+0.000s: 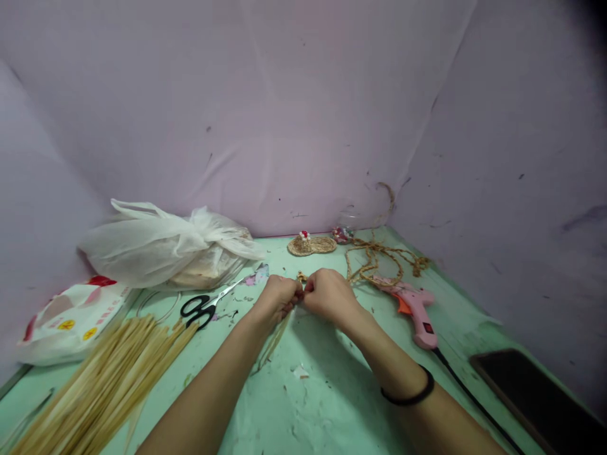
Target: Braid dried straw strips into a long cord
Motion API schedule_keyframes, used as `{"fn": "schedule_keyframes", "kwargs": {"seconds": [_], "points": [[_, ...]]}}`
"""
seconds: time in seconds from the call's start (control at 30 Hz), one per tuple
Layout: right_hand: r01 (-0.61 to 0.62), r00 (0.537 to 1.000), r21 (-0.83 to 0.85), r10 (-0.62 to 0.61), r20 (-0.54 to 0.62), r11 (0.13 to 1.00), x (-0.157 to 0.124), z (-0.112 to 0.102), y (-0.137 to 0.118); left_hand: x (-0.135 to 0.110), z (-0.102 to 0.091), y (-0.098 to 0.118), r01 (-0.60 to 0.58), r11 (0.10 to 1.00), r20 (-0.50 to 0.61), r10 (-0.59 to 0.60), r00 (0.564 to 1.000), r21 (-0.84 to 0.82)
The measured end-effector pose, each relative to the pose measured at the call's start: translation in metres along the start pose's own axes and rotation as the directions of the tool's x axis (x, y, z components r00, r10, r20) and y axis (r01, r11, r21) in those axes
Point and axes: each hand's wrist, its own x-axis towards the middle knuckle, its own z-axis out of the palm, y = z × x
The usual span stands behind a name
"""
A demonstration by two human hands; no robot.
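Over the middle of the table my left hand (pixel 281 294) and my right hand (pixel 329 293) meet, fingertips pressed together. Both are closed in a pinch on straw strands (pixel 275 344), whose loose ends trail down below my left hand. Just beyond my fingers a small knotted or braided straw piece (pixel 302 277) pokes out; most of it is hidden by my hands. Farther back lies a tiny woven straw slipper (pixel 312 245) with red and white beads on top. A black hair tie circles my right wrist.
On the left are a bundle of straw strips (pixel 102 385), black-handled scissors (pixel 203 308), a white plastic bag (pixel 165 246) and a printed packet (pixel 76 319). To the right lie braided straw cord (pixel 379 259), a pink glue gun (pixel 417 306) with its cable, and a dark phone (pixel 531 392).
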Motion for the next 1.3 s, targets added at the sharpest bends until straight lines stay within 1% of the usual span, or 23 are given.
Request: {"fn": "schedule_keyframes", "kwargs": {"seconds": [0.13, 0.2, 0.27, 0.33, 0.4, 0.47, 0.53, 0.57, 0.6, 0.67, 0.73, 0.77, 0.8, 0.83, 0.87, 0.93, 1.03, 1.1, 1.2, 1.3], "points": [[0.039, 0.999, -0.102, -0.042, -0.028, 0.994, -0.007, 0.002, -0.012, 0.002, -0.007, -0.003, 0.031, 0.998, 0.076, -0.026, 0.997, -0.062], [0.062, 0.998, -0.136, -0.066, -0.022, 0.989, -0.012, 0.004, -0.017, 0.002, -0.01, -0.005, 0.024, 0.996, 0.118, -0.015, 0.993, -0.083], [0.085, 0.996, -0.133, -0.087, -0.008, 0.987, -0.016, 0.004, -0.021, 0.003, -0.013, -0.007, 0.008, 0.995, 0.136, 0.005, 0.991, -0.097], [0.119, 0.993, -0.076, -0.117, 0.029, 0.99, -0.018, -0.001, -0.02, 0.004, -0.014, -0.007, 0.002, 0.995, 0.146, 0.014, 0.989, -0.104], [0.126, 0.989, 0.019, -0.127, 0.071, 0.992, -0.016, -0.008, -0.013, 0.005, -0.016, -0.007, 0.02, 0.994, 0.18, 0.0, 0.984, -0.107], [0.073, 0.994, 0.125, -0.083, 0.077, 0.99, -0.009, -0.017, -0.002, 0.007, -0.019, -0.006, 0.049, 0.993, 0.238, -0.021, 0.971, -0.111], [-0.021, 0.999, 0.26, 0.011, 0.038, 0.965, 0.001, -0.021, 0.01, 0.009, -0.023, -0.004, 0.073, 0.991, 0.293, -0.036, 0.955, -0.113], [-0.062, 0.998, 0.366, 0.051, 0.04, 0.929, 0.006, -0.02, 0.013, 0.01, -0.025, -0.003, 0.084, 0.99, 0.319, -0.043, 0.947, -0.113], [-0.112, 0.994, 0.474, 0.093, 0.063, 0.873, 0.01, -0.018, 0.015, 0.011, -0.027, -0.002, 0.098, 0.989, 0.346, -0.054, 0.937, -0.112], [-0.242, 0.969, 0.653, 0.149, 0.195, 0.718, 0.014, -0.01, 0.013, 0.013, -0.03, -0.001, 0.132, 0.985, 0.396, -0.079, 0.915, -0.108], [-0.358, 0.928, 0.746, 0.13, 0.349, 0.561, 0.014, -0.001, 0.006, 0.015, -0.032, 0.0, 0.156, 0.982, 0.44, -0.095, 0.893, -0.104], [-0.393, 0.911, 0.767, 0.104, 0.398, 0.507, 0.012, 0.004, 0.002, 0.016, -0.032, -0.001, 0.158, 0.982, 0.455, -0.096, 0.885, -0.1], [-0.407, 0.903, 0.78, 0.079, 0.423, 0.475, 0.011, 0.008, 0.0, 0.017, -0.033, -0.001, 0.149, 0.985, 0.467, -0.09, 0.88, -0.091], [-0.406, 0.902, 0.789, 0.062, 0.428, 0.461, 0.011, 0.012, -0.001, 0.017, -0.033, -0.002, 0.13, 0.989, 0.478, -0.08, 0.874, -0.074], [-0.397, 0.906, 0.794, 0.056, 0.42, 0.461, 0.011, 0.015, -0.001, 0.017, -0.033, -0.002, 0.102, 0.994, 0.482, -0.066, 0.874, -0.048], [-0.369, 0.918, 0.797, 0.056, 0.392, 0.479, 0.013, 0.021, 0.002, 0.016, -0.032, -0.003, 0.021, 1.0, 0.443, -0.026, 0.896, 0.018], [-0.342, 0.93, 0.795, 0.06, 0.363, 0.501, 0.017, 0.028, 0.008, 0.01, -0.03, -0.002, -0.091, 0.983, 0.3, 0.04, 0.953, 0.158], [-0.332, 0.934, 0.797, 0.055, 0.354, 0.504, 0.019, 0.031, 0.011, 0.006, -0.029, 0.0, -0.144, 0.961, 0.208, 0.094, 0.973, 0.236], [-0.315, 0.937, 0.814, 0.023, 0.348, 0.489, 0.017, 0.032, 0.012, 0.001, -0.028, 0.001, -0.19, 0.943, 0.142, 0.156, 0.977, 0.272], [-0.285, 0.941, 0.851, -0.043, 0.337, 0.441, 0.014, 0.031, 0.014, 0.002, -0.028, 0.0, -0.184, 0.953, 0.159, 0.149, 0.976, 0.239]]}}
